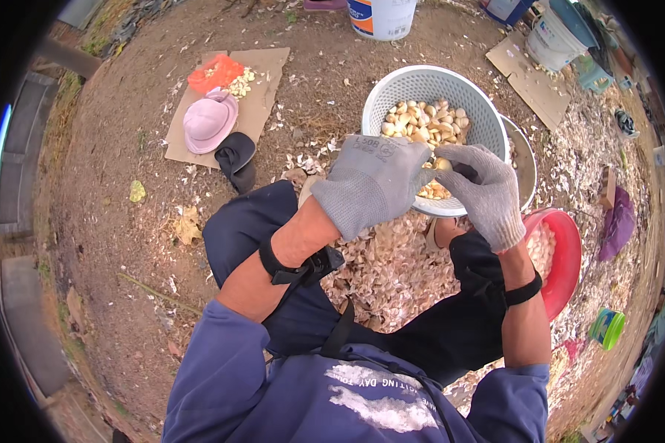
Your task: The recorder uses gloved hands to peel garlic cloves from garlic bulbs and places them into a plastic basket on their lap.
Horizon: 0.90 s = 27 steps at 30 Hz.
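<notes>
My left hand (379,180), in a grey coated glove, is over the near rim of a grey perforated plastic basket (479,108). My right hand (485,191) wears a pale knit glove and meets it there. Between the fingertips of both hands is a garlic clove (443,164); some of the left fingers are hidden behind the hand. Below them, many garlic cloves (426,119) fill the bottom of the basket. The basket rests tilted against another round container (523,160), which it partly covers.
Garlic skins (390,266) cover the ground between my legs. At right stand a red bucket (568,260) of peeled cloves and a small green tub (607,328). At left, cardboard (266,75) bears a pink hat (209,122) and an orange bag (215,73). A white bucket (385,22) stands ahead.
</notes>
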Available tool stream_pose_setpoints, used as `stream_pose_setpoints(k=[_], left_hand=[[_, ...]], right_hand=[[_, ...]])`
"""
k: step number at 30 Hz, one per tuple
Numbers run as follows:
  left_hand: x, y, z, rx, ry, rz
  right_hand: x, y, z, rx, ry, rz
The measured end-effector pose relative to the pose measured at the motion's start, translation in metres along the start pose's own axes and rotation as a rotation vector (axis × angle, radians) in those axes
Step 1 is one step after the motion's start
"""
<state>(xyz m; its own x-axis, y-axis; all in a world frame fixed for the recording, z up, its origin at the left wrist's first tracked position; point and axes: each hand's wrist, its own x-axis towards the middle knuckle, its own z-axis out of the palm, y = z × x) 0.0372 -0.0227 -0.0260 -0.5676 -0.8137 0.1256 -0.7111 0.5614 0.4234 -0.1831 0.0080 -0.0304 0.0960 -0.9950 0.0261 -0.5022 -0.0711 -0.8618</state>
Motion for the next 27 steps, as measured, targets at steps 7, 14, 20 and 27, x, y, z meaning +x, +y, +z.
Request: stream_pose_setpoints(k=[7, 14, 20, 27], left_hand=[[-0.001, 0.001, 0.007, 0.056, 0.001, 0.042], [-0.003, 0.004, 0.010, 0.105, -0.041, 0.043], [-0.004, 0.003, 0.007, 0.096, -0.032, 0.086], [-0.004, 0.002, 0.009, 0.130, -0.072, 0.105]], right_hand=[[-0.001, -0.001, -0.002, -0.103, 0.014, -0.036], [-0.003, -0.002, -0.002, -0.151, 0.021, -0.086], [-0.003, 0.000, -0.002, -0.196, 0.003, -0.082], [-0.003, 0.006, -0.001, -0.202, 0.006, -0.109]])
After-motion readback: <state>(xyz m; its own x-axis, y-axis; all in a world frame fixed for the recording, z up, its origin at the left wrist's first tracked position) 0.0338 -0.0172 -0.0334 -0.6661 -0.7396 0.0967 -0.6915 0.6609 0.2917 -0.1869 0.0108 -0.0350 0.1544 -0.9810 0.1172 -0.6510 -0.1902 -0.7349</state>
